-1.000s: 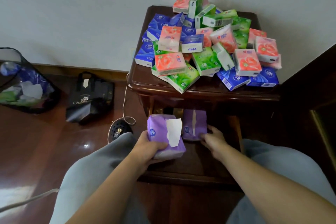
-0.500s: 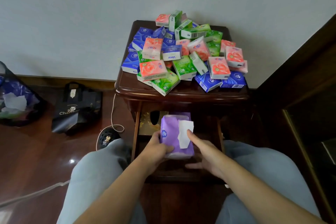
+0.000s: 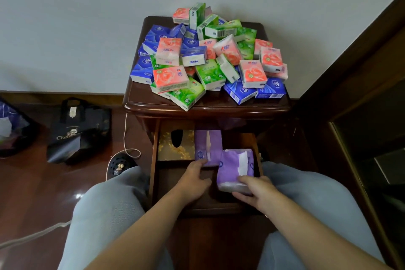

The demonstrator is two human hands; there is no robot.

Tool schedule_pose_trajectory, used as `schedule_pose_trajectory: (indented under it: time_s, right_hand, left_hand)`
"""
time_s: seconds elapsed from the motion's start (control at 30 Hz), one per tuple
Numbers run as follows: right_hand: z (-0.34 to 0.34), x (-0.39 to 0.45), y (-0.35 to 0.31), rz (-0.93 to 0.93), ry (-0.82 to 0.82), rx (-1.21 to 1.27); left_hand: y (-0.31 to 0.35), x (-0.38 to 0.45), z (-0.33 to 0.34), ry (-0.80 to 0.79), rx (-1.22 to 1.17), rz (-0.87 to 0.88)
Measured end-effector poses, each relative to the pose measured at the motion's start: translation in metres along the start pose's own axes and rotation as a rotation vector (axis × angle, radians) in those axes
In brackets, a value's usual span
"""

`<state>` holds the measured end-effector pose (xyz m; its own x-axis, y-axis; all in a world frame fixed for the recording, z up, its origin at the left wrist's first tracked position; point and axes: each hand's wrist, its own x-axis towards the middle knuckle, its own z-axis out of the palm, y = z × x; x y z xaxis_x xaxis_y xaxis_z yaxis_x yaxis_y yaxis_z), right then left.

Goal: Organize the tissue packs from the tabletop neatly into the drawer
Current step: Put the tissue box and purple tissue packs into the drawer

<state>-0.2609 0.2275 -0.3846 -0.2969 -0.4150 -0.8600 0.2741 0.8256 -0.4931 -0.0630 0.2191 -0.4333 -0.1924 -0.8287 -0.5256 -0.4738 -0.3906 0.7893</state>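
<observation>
Down in the open drawer [image 3: 153, 173] of the dark wooden nightstand [image 3: 203, 107], your right hand [image 3: 255, 192] grips the near purple tissue pack [image 3: 232, 166], fingers curled round its front edge, at the drawer's right side. Your left hand [image 3: 192, 178] lies with relaxed fingers, their tips touching the front edge of a second purple tissue pack [image 3: 208, 144] set further back; just left of that one sits a gold patterned tissue box [image 3: 175, 149] with a dark oval slot. That makes two purple packs and one box in the drawer. On the tabletop a loose heap of small tissue packs [image 3: 208, 57] in blue, green and pink covers most of the surface; they overlap too much to count, though there look to be well over twenty. Your grey-trousered knees [image 3: 105, 210] flank the drawer. On the glossy reddish wooden floor to the left stand one black tote bag [image 3: 79, 131], part of a bin with a purple liner [image 3: 13, 129], a white cord [image 3: 126, 133] and a round black object [image 3: 119, 165]. A pale wall stands behind, and dark wooden furniture [image 3: 359, 103] closes the right side.
</observation>
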Motion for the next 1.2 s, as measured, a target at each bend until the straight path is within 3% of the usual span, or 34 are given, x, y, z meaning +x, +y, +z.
schedule_pose_trajectory:
  time_s: [0.17, 0.33, 0.47, 0.63, 0.8, 0.93, 1.1, 1.2]
  right_hand:
    - [0.005, 0.016, -0.002, 0.083, 0.098, 0.102]
    - [0.017, 0.031, -0.006, 0.145, 0.142, 0.371]
    - [0.025, 0.043, -0.012, 0.087, 0.043, 0.494]
    - [0.034, 0.051, -0.012, 0.035, -0.090, 0.399]
    - [0.040, 0.057, -0.004, 0.032, -0.128, 0.399]
    - [0.045, 0.061, 0.001, 0.134, -0.196, 0.473]
    - [0.060, 0.060, -0.003, 0.132, -0.268, 0.555]
    - [0.067, 0.064, -0.006, 0.132, -0.255, 0.581]
  left_hand:
    - [0.000, 0.010, 0.010, -0.100, 0.134, -0.041]
    - [-0.002, 0.020, 0.016, -0.158, 0.200, -0.098]
    - [-0.002, 0.027, 0.016, -0.168, 0.201, -0.105]
    - [-0.001, 0.028, 0.017, -0.161, 0.177, -0.104]
    - [0.009, 0.014, 0.013, 0.072, 0.271, 0.043]
    - [0.018, 0.007, 0.001, 0.301, 0.491, 0.072]
    - [0.018, 0.003, -0.007, 0.317, 0.661, -0.082]
    - [0.014, 0.004, -0.006, 0.296, 0.706, -0.072]
